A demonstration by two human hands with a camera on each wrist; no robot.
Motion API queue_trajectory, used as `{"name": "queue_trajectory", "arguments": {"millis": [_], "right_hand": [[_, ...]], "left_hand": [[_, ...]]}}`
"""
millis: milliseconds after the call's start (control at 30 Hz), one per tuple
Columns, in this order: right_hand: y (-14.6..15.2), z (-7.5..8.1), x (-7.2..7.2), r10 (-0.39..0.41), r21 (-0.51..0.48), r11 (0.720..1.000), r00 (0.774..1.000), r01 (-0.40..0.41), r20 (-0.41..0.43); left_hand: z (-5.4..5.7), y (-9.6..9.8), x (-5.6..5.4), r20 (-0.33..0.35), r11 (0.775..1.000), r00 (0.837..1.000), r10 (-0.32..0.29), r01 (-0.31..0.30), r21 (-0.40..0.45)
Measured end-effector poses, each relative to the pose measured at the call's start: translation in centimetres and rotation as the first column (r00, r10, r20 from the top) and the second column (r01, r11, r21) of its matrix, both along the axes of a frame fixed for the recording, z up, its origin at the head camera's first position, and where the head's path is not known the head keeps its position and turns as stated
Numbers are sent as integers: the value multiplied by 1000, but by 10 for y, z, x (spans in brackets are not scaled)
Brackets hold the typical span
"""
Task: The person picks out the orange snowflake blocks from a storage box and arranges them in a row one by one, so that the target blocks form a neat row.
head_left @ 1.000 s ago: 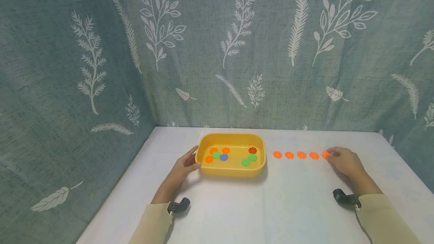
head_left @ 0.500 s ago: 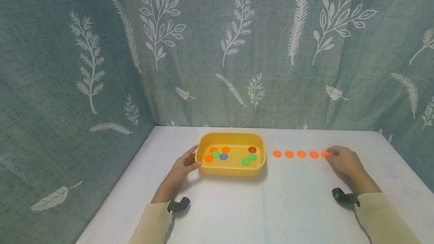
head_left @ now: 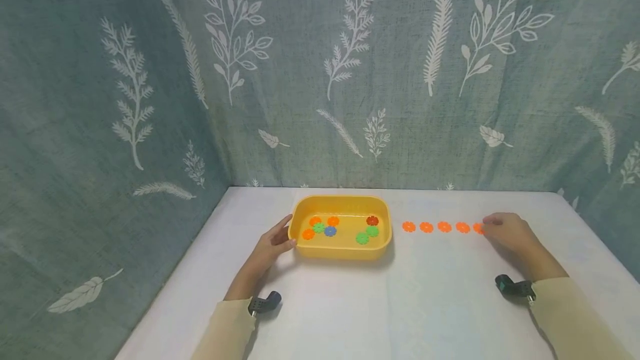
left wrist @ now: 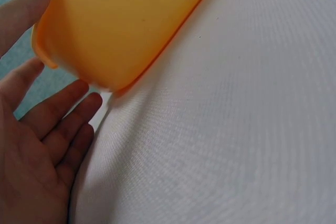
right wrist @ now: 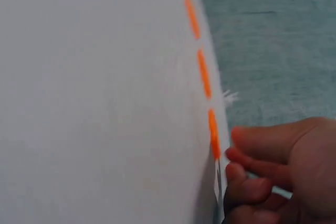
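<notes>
My left hand [head_left: 267, 249] rests at the left end of a yellow plastic tray [head_left: 340, 253]. In the left wrist view its thumb touches the tray rim, and the other fingers lie loosely spread beside the end wall. Flower-shaped orange plastic discs [head_left: 444, 227] lie flat on the white table in a straight row right of the tray. At the row's right end, my right hand [head_left: 511, 233] has its fingertips close beside the last orange disc [head_left: 478, 229], partly covering it in the head view. The right wrist view shows thumb and index finger slightly apart, nothing between them.
Inside the tray lie more flower discs: orange ones [head_left: 308, 234], green ones [head_left: 362, 238], a blue one [head_left: 330, 231] and a dark red one [head_left: 372, 220]. A patterned green curtain [head_left: 320, 71] stands behind the white table [head_left: 340, 310] and along its left side.
My right hand has shifted slightly up and right, and its fingertips have come off the last orange disc. The left hand and the tray have stayed in place.
</notes>
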State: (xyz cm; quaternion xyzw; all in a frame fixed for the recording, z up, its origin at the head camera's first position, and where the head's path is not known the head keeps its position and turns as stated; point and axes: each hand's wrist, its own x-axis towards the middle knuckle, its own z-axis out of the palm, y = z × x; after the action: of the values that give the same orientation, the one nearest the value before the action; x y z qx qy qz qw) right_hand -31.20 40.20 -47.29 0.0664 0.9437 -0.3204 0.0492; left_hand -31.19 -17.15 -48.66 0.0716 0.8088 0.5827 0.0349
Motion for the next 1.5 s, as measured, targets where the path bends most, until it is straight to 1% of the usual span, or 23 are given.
{"name": "queue_trajectory", "arguments": {"millis": [100, 233, 300, 367, 433, 533, 600, 667, 833, 867, 967, 1067, 1100, 1233, 1400, 1500], "right_hand": [[1, 9, -4, 35, 12, 999, 999, -35, 22], [-5, 22, -8, 103, 31, 994, 993, -105, 51], [-10, 27, -9, 139, 38, 989, 989, -142, 56], [-15, 31, -11, 177, 55, 982, 983, -180, 48], [-20, 34, -14, 221, 77, 972, 975, -223, 28], [-32, 40, -18, 262, 97, 960, 965, -261, 1], [-43, 44, -20, 281, 95, 956, 960, -278, -10], [-56, 49, -22, 288, 87, 955, 958, -285, -18], [-94, 65, -24, 307, 86, 949, 951, -302, -44], [-101, 68, -24, 313, 90, 947, 949, -308, -45], [-123, 74, -29, 317, 87, 946, 947, -313, -42], [-140, 76, -36, 327, 78, 943, 944, -323, -49], [-145, 76, -37, 328, 69, 944, 943, -324, -52], [-164, 77, -42, 341, 44, 940, 937, -339, -71], [-189, 81, -44, 332, -22, 942, 940, -335, -74], [-204, 80, -43, 338, -43, 938, 936, -343, -94]], "left_hand": [[0, -1, 2, 4, 1000, 1000, 6, -6, -5], [2, -2, 4, 9, 999, 1000, 28, -28, -19], [2, -2, 4, 6, 999, 1000, 28, -28, -23], [3, -2, 3, 6, 1000, 1000, 22, -22, -17], [2, -1, 2, -2, 1000, 1000, -3, 3, -8], [0, 0, 0, -5, 999, 999, -39, 39, 27], [-2, 0, 0, -10, 998, 998, -54, 55, 34], [-2, 1, 0, -10, 998, 998, -54, 55, 39], [0, 3, 0, -9, 1000, 1000, -22, 22, 18], [5, 4, 2, -6, 1000, 1000, -20, 20, 14], [7, 3, 3, 2, 1000, 1000, -22, 22, 6], [8, 2, 4, 8, 1000, 1000, -18, 18, -6], [3, -1, 2, 5, 1000, 1000, -15, 15, -6], [1, -3, 2, -4, 1000, 1000, 1, -1, 0], [1, -1, 1, -8, 1000, 1000, 4, -4, 20], [1, 1, 2, -2, 1000, 1000, -3, 3, 31]]}}
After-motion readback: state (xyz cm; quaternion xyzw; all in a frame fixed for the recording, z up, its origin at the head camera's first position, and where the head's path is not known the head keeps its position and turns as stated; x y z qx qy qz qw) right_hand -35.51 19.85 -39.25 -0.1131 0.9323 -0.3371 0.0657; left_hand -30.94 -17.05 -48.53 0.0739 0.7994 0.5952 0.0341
